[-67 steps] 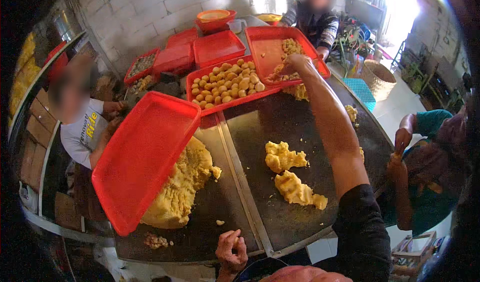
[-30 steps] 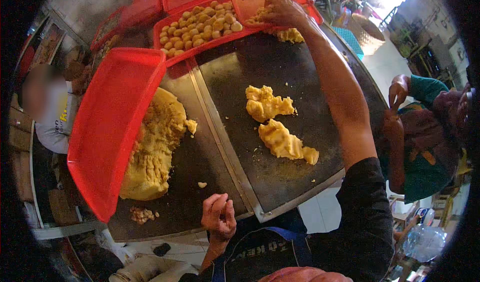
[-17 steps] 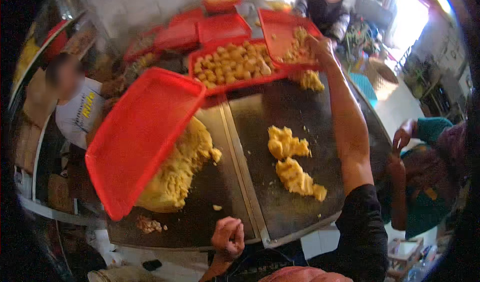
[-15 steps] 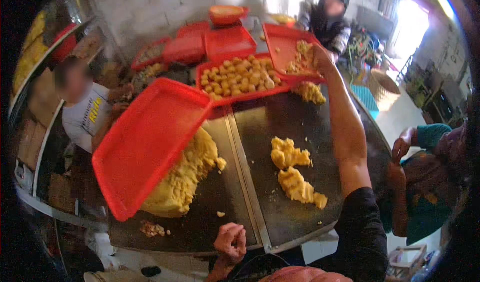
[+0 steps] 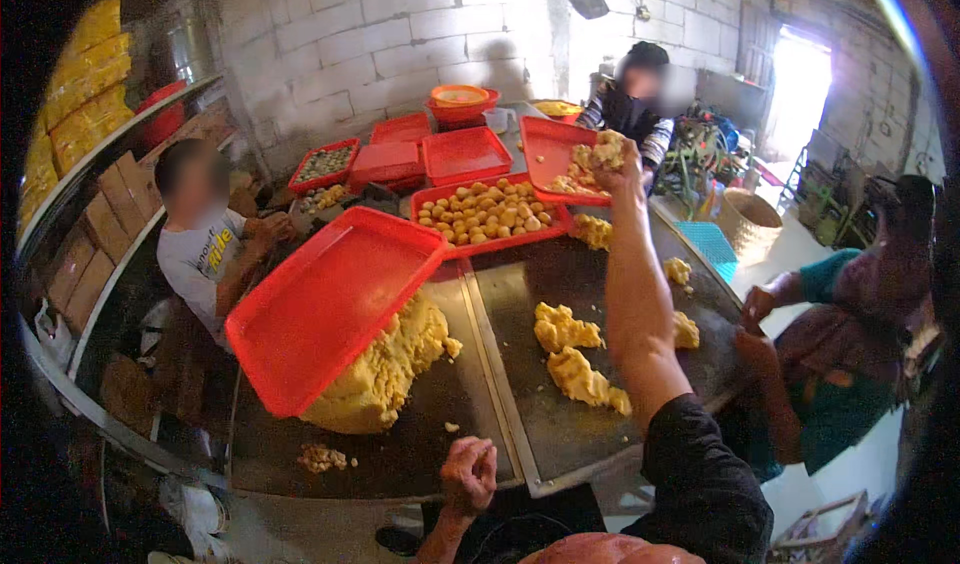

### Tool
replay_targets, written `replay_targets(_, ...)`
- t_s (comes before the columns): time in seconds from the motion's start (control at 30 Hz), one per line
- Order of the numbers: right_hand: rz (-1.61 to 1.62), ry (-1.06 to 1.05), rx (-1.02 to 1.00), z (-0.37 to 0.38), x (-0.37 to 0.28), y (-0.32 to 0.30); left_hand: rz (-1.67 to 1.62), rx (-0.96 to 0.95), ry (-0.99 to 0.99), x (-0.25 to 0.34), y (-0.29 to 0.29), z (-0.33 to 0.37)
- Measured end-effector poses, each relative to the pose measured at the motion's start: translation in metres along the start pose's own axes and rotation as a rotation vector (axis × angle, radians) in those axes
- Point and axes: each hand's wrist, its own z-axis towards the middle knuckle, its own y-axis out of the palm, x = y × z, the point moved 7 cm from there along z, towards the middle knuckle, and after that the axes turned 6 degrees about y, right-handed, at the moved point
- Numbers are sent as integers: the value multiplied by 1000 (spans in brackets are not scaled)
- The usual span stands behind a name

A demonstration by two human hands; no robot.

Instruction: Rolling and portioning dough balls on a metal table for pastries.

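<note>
My right hand [image 5: 612,159] is stretched far forward and raised, closed around a lump of yellow dough [image 5: 600,151] over a red tray [image 5: 552,154]. My left hand [image 5: 470,471] rests as a loose fist at the near edge of the dark metal table [image 5: 500,404], holding nothing. Two dough pieces [image 5: 575,354] lie on the table to the left of my right forearm. A big dough mound [image 5: 385,364] sits at the left, half covered by a tilted empty red tray [image 5: 325,304]. A red tray of dough balls [image 5: 487,214] stands behind.
Several red trays [image 5: 462,152] and an orange bowl [image 5: 460,99] stand at the back by a block wall. One person sits at the left [image 5: 210,254], one at the far end [image 5: 635,114], one at the right [image 5: 850,304]. Small dough bits [image 5: 685,329] lie on the right.
My right hand has lifted off the far tray with a lump of dough in it. My left fist stays at the table's near edge.
</note>
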Motion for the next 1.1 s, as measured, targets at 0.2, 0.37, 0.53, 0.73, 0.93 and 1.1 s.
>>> replay_targets(0.2,221,367,-215,-77,91,4,-36,73,37,3,-18,3)
replay_targets(0.37,271,289,-26,-174,159,24,-265,246,-98,9,-35,20)
replay_targets(0.53,435,632,-191,-263,286,78,-438,513,-301,-38,-95,-26)
replay_targets(0.73,317,677,-74,-384,402,119,-257,785,-484,-86,-187,-88)
replay_targets(0.93,151,885,-121,-460,499,164,-477,1020,-475,-92,-214,-97)
replay_targets(1.1,-274,916,-148,-461,570,208,-344,1232,-436,-125,-258,-95)
